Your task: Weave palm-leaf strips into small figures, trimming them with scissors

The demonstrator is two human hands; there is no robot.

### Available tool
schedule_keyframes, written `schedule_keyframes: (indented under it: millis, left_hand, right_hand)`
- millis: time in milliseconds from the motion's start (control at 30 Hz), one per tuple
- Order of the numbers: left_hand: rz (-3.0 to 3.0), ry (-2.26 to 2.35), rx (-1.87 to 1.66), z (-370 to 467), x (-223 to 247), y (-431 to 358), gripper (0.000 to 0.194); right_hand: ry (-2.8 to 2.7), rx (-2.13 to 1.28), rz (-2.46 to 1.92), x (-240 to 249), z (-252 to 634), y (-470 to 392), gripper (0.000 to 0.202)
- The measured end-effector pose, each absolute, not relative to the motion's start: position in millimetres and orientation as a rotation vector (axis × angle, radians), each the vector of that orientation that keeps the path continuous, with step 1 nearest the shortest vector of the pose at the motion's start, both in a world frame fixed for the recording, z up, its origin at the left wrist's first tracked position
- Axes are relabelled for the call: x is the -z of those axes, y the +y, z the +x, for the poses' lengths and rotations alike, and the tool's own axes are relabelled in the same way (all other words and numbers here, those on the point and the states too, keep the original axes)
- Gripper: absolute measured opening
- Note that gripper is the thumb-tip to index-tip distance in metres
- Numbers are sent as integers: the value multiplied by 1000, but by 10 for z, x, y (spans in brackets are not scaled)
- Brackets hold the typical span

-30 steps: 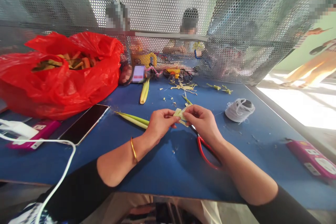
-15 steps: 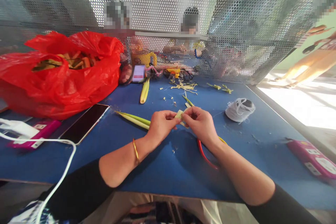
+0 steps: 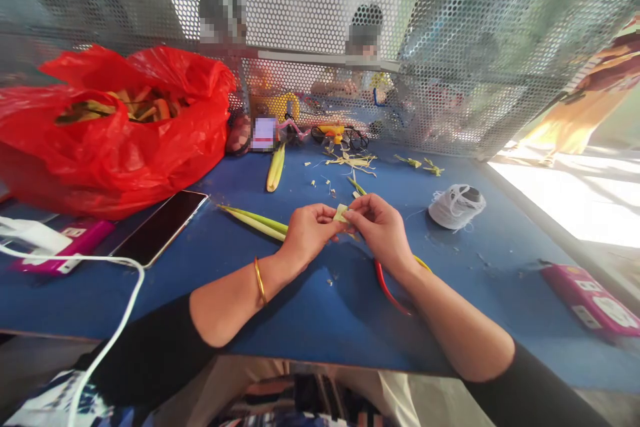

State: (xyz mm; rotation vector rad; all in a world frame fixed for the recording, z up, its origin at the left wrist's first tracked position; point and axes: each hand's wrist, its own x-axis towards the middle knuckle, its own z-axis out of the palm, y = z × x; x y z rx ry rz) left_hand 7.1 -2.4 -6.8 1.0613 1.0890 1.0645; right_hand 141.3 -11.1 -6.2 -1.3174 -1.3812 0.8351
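Between my two hands, over the middle of the blue table, is a small pale green leaf piece [image 3: 341, 213]. My left hand [image 3: 311, 232] pinches it from the left, with a gold bangle on that wrist. From the right, my right hand [image 3: 379, 227] grips its other side with thumb and forefinger. Long green-yellow husk leaves [image 3: 257, 221] lie just left of my left hand. A red curved handle [image 3: 386, 290] shows beneath my right wrist; the rest of that item is hidden. Behind my fingers lies a thin green strip [image 3: 357, 185].
A red plastic bag [image 3: 120, 167], a phone [image 3: 161, 228] and a white cable [image 3: 131, 307] lie left. Right are a white thread spool [image 3: 457, 206] and a magenta box [image 3: 590, 297]. Another husk [image 3: 275, 169] and scraps [image 3: 353, 161] lie before a perforated screen [image 3: 320, 7]; people sit behind it.
Both hands have shifted slightly, and more of the pale leaf piece shows between the fingertips. The view has tilted a little. At the far right, the person in orange has moved.
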Motion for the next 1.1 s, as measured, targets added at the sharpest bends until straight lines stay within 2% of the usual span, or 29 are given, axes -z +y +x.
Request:
schedule_keyframes:
  millis: [233,600,767,1100]
  left_hand:
    - [1061,1100,-1117,31,50,12,26]
    - [982,1063,-1100,75,91,-13,38]
    - [1029,1053,-1110,81,120,-24,39]
    - [1075,1074,-1146,66,149,0,26]
  right_hand:
    - [-1363,-1031,-1184,-46,1441,-108,19]
    - [-1307,-775,-1356,73,1409,-145,11]
    - [-1193,-869,-1397,44,1392,-135,18]
    - [-1277,-915,-1273,11,1424,-130,18]
